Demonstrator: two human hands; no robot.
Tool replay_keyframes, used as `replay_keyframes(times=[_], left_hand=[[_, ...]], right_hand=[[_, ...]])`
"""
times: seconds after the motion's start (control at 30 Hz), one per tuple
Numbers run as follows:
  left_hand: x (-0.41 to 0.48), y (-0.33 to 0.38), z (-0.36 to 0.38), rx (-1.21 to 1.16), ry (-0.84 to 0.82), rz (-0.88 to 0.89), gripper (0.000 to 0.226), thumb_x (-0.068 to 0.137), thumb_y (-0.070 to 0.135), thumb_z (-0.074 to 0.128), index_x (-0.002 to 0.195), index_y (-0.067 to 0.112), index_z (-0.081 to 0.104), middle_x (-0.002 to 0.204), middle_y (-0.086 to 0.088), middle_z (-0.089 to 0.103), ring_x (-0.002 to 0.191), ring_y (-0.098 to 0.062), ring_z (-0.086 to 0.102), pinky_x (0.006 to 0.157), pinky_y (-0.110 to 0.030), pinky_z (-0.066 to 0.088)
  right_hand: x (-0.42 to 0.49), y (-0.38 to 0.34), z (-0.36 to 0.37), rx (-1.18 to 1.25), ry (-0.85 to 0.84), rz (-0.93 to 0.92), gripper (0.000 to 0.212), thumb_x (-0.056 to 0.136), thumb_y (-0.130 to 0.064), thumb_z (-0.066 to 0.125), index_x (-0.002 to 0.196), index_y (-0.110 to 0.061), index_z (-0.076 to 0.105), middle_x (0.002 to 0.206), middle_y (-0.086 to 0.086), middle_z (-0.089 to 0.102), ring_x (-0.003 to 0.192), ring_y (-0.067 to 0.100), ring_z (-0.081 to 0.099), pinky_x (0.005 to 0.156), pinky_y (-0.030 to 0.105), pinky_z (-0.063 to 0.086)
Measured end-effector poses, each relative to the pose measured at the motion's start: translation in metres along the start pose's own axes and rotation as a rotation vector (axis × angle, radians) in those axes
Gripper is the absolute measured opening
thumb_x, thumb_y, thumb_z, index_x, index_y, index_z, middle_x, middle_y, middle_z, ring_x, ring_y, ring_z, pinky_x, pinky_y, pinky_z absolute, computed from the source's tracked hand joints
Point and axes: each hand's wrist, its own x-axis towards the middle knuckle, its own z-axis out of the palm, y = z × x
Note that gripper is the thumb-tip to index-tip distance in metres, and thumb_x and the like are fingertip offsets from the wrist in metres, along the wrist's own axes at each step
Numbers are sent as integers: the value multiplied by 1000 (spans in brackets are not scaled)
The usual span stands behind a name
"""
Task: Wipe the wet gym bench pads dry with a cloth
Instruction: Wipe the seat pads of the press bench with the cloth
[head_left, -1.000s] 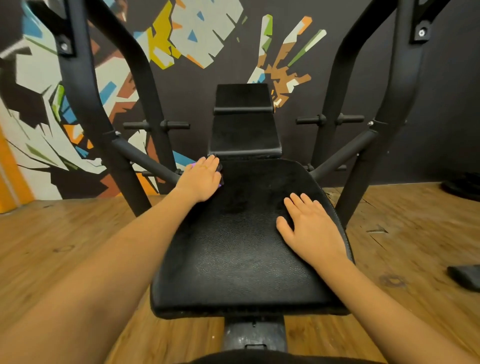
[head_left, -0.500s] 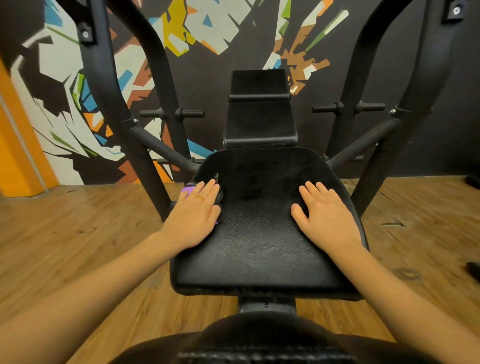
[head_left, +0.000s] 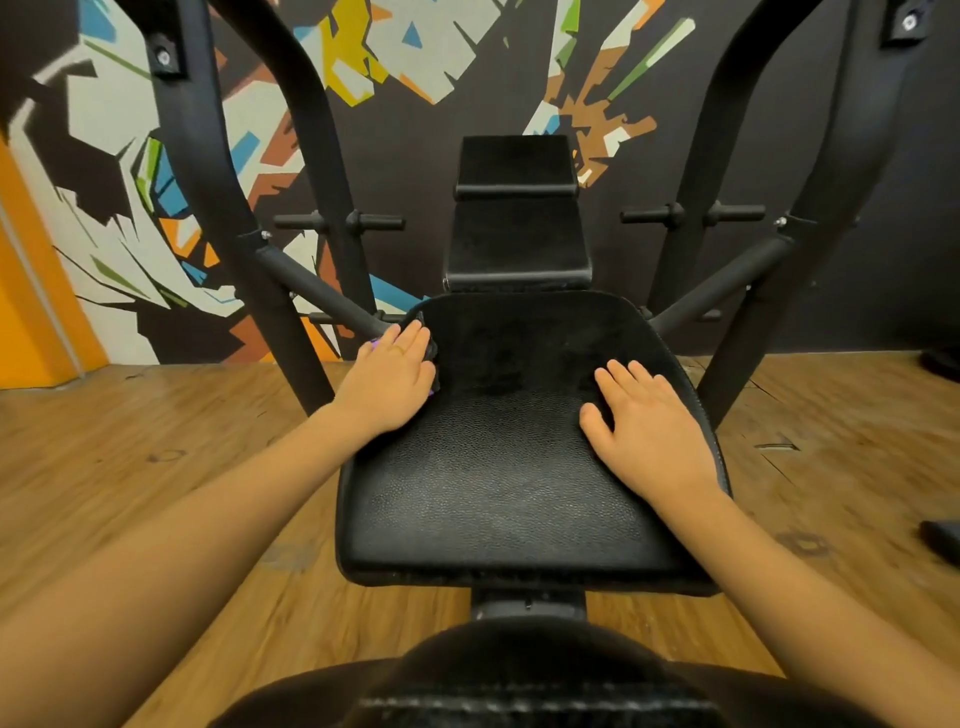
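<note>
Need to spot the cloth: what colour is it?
The cloth looks black, with purple at one edge; head view.

The back pad (head_left: 519, 234) stands just behind the seat pad (head_left: 498, 499). The left hand (head_left: 389, 382) lies on a cloth (head_left: 432, 349) (mostly hidden beneath it) at the seat's far-left edge; the right hand (head_left: 652, 436) lies on its right side. Frame uprights (head_left: 202, 171) flank both pads.

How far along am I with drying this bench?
Done: hard to judge; the seat pad's near half has an even sheen, its far half looks smeared. In hand: the left hand presses the cloth on the seat's far-left edge; the right hand lies flat on its right side. Left: probably the far half and the back pad, which no hand touches.
</note>
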Motion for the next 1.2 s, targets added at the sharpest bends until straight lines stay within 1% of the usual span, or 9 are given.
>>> replay_keyframes(times=[0.1,0.23,0.43,0.53,0.63,0.9,1.03,1.13,1.2], left_hand=[[4,3,1,49,-13,21,57,108,32,29,158,6,23,167,-11,20,152,-34,19,120,-51,22],[20,23,-9,25,-118,156,57,110,32,27,161,11,14,169,-7,8,155,-28,10,124,-42,11],[65,121,-1,-79,-137,346,57,110,31,28,162,14,12,170,-2,4,156,-21,2,124,-37,6],[78,148,0,-82,-146,456,53,110,26,30,160,12,21,170,-3,3,156,-22,1,124,-34,4],[75,145,-2,6,-150,518,44,110,24,37,146,1,47,170,-6,5,156,-24,1,120,-28,0],[49,83,-15,-77,-105,337,53,110,23,32,160,7,21,168,-7,14,153,-22,14,120,-30,9],[16,47,-12,-57,-39,235,51,110,24,34,156,3,31,166,-11,22,150,-28,24,121,-34,16],[-27,32,-4,-88,-50,189,55,109,28,35,159,10,22,168,-6,18,154,-23,17,122,-30,9],[-64,27,1,-57,-40,160,59,108,38,29,161,15,15,169,-1,11,155,-19,9,124,-33,7]], right_hand=[[-1,0,1,11,11,2,67,99,-50,24,147,-10,49,151,9,49,143,28,38,118,46,32],[0,0,0,-2,19,-2,60,103,-47,32,149,-12,47,153,7,47,144,26,37,119,44,32],[0,-1,-1,-3,13,2,59,103,-45,34,150,-12,46,154,8,46,145,26,36,119,44,31],[-1,0,0,0,9,-6,60,102,-45,34,151,-11,44,154,8,46,145,25,36,120,44,30],[-1,0,0,8,17,-6,61,102,-46,33,150,-11,46,153,8,47,144,25,37,119,44,31],[-4,0,-1,51,34,-2,59,102,-44,33,149,-10,47,154,8,46,146,26,35,122,44,28],[-4,-1,-2,37,36,-11,56,104,-42,37,148,-11,48,153,8,47,145,26,36,121,43,29],[-4,-1,-2,18,37,-15,55,103,-41,37,147,-10,49,151,9,49,143,27,39,118,43,33],[-3,-1,-2,14,34,-16,56,103,-41,37,147,-9,49,151,9,49,143,27,39,118,43,33]])
